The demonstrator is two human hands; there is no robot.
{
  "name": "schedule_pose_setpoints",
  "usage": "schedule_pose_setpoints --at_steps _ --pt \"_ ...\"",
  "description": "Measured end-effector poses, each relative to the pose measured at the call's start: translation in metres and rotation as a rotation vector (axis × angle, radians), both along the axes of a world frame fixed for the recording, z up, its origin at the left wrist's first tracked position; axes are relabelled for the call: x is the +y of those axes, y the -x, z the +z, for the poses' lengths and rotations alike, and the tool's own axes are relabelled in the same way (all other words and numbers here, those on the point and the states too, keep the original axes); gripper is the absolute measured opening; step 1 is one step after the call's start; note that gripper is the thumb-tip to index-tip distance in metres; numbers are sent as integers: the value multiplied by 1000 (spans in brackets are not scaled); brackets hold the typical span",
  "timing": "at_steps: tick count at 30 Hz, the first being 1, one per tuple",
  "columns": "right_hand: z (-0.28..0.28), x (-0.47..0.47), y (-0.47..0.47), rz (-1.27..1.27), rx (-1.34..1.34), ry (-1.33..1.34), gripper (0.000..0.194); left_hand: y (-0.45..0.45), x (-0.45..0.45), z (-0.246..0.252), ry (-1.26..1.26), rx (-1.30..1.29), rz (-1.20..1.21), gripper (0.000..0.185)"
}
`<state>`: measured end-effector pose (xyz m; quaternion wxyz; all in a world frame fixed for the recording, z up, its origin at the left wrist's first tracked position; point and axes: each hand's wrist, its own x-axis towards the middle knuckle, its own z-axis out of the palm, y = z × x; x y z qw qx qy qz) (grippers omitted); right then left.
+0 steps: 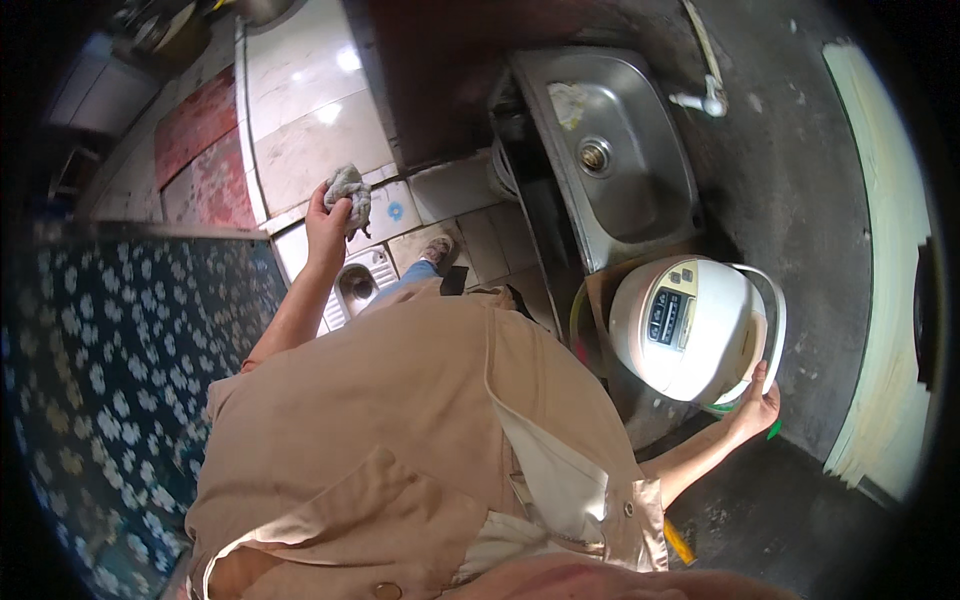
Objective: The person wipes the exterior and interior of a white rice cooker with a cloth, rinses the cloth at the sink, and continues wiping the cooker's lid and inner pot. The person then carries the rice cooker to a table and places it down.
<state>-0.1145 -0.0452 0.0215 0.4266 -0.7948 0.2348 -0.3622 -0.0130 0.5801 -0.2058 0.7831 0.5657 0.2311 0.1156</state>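
My left hand (pixel 330 217) grips a crumpled grey cloth (pixel 347 196), held out over the tiled floor. On the other side, my right hand (pixel 754 409) has its fingers around the lower end of the white carrying handle (pixel 776 322) of a rice cooker (pixel 637 315). The cooker is white with a beige trim, and its control panel (pixel 670 315) faces up and left. It sits beside the near end of a stainless steel sink (pixel 637 202). What supports the cooker is mostly hidden beneath it.
A pale scrap lies in the sink (pixel 568 103) near its drain. A tap (pixel 701 101) juts from the dark wall. A squat toilet pan (pixel 358 285) is set in the floor near my shoe (pixel 437 249). Dark floral fabric (pixel 135 360) spans the left. Red mats (pixel 210 150) lie beyond a ledge.
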Motion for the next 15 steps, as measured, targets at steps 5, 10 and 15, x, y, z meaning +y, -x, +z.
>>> schedule_pose_setpoints --at_steps 5,10,15 --pt "49 62 -40 291 -15 -304 24 50 25 -2 69 45 254 52" --pt "95 154 -83 799 87 -648 32 106 44 4 116 -9 405 31" --pt "102 262 -138 1346 235 -1251 32 144 65 9 94 -35 527 46"
